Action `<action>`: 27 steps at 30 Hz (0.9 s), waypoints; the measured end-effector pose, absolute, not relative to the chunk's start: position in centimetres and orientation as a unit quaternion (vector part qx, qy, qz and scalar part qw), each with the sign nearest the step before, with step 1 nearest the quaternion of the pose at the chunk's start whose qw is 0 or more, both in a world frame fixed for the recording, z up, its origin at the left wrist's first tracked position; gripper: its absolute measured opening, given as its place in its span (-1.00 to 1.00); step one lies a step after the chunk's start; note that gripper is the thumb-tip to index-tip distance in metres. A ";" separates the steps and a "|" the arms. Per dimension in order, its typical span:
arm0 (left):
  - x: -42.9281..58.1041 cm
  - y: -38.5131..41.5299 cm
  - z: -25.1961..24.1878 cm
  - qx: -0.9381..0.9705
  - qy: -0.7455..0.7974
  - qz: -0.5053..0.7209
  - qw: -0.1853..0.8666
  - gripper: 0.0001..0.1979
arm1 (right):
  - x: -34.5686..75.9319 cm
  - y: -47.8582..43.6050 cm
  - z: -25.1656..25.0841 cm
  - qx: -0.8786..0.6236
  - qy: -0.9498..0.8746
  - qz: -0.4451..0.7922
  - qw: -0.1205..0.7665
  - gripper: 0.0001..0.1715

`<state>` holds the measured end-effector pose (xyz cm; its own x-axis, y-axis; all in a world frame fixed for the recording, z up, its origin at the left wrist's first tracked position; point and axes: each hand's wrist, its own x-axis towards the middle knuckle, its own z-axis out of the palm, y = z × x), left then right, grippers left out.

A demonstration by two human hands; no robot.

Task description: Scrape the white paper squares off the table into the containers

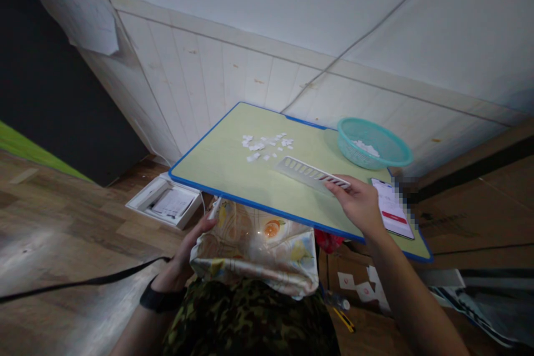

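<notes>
**Slotted strip held at the near edge, printed bundle gripped below**

Head view. Right hand (359,204): reaches over the near edge of the surface (221,164) and closes thumb and fingers on the near end of the white slotted strip (308,173). Slotted strip: lies flat on the green, blue-edged surface, runs away from the hand toward the far left, and stops near a scatter of small white pieces (266,144).

Left hand (192,247): sits lower than the surface, over the lap, and clasps the left edge of the printed bundle (254,253), thumb on top, fingers hidden behind it. Carries a black wristband (161,300). Printed bundle: shiny, patterned with fruit, bunched over camouflage trousers (250,317), top edge tucked under the surface's near rim. Cloth or plastic, cannot tell.

Elsewhere on the surface: teal basket (373,143) at the far right, more white pieces inside; phone (392,208) with a lit screen just right of the right hand.

On the floor to the left: open white box (164,203) holding papers, black strap (83,281) across the boards. Under the surface at right: cardboard (354,281) with white stickers, yellow-handled tool (345,321) close by.
</notes>
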<state>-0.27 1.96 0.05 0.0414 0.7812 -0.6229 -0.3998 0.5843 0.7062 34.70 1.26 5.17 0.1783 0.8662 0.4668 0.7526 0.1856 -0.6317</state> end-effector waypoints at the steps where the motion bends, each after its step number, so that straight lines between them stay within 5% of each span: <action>1: -0.3 1.9 -0.1 0.182 0.550 0.422 0.697 -0.79 | 34.6 1.5 5.1 -0.630 -0.642 0.077 0.430 -0.74; 11: -0.6 2.0 -0.7 0.208 0.541 0.428 0.694 -0.96 | 33.7 -0.1 6.2 -0.594 -0.697 0.112 0.386 -0.79; 22: -0.9 2.0 -1.2 0.195 0.504 0.401 0.740 -0.68 | 34.3 -0.9 6.0 -0.593 -0.705 0.103 0.375 -0.78; 27: -0.7 2.0 -0.8 0.201 0.537 0.423 0.701 -0.84 | 34.3 -1.8 6.1 -0.585 -0.712 0.119 0.369 -0.82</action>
